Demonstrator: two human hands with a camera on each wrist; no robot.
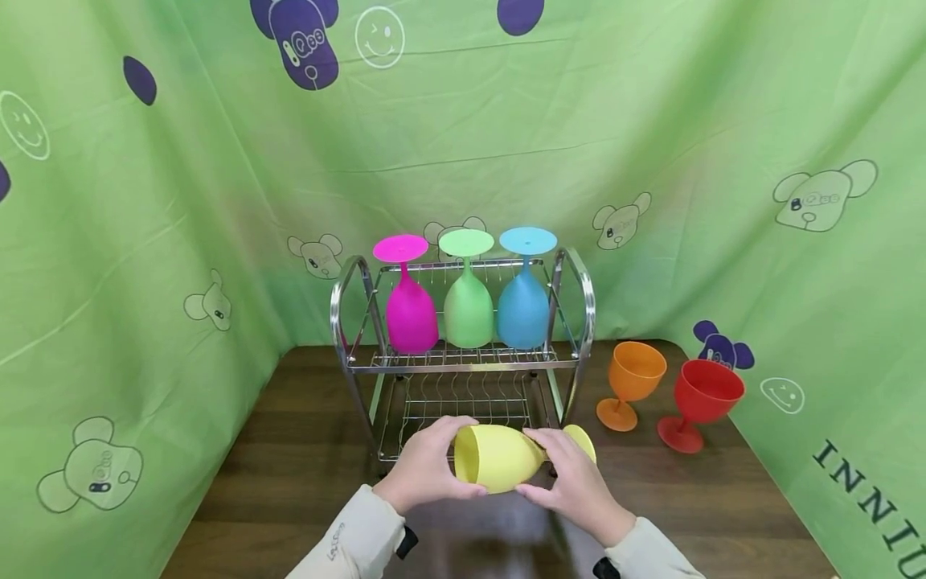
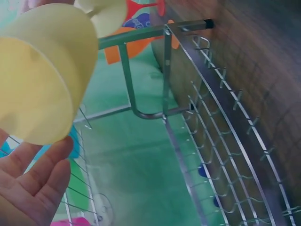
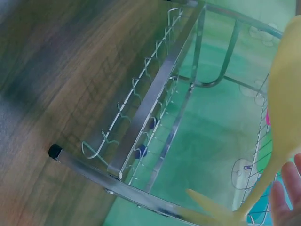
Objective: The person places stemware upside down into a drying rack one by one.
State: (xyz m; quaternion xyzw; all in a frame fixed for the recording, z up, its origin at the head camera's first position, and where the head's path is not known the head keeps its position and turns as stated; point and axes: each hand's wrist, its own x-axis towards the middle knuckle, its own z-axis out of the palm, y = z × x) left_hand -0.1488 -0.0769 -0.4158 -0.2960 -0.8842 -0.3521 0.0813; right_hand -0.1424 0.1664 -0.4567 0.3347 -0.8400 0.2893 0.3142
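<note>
Yellow goblet (image 1: 510, 460) held sideways in front of the two-tier metal rack (image 1: 463, 367), mouth to the left. Left hand (image 1: 423, 466) grips its bowl near the rim; right hand (image 1: 576, 486) grasps it at the stem end. Upper tier: magenta goblet (image 1: 412, 320), green goblet (image 1: 469, 312), blue goblet (image 1: 524, 312), all inverted. Orange goblet (image 1: 629, 382) and red goblet (image 1: 702, 398) upright on table (image 1: 268, 482), right of rack.

The head camera looked forward and down from farther back. Both wrist cameras looked tilted from close up, sharing the rack (image 1: 463, 367) and yellow cup (image 1: 504, 458).
</note>
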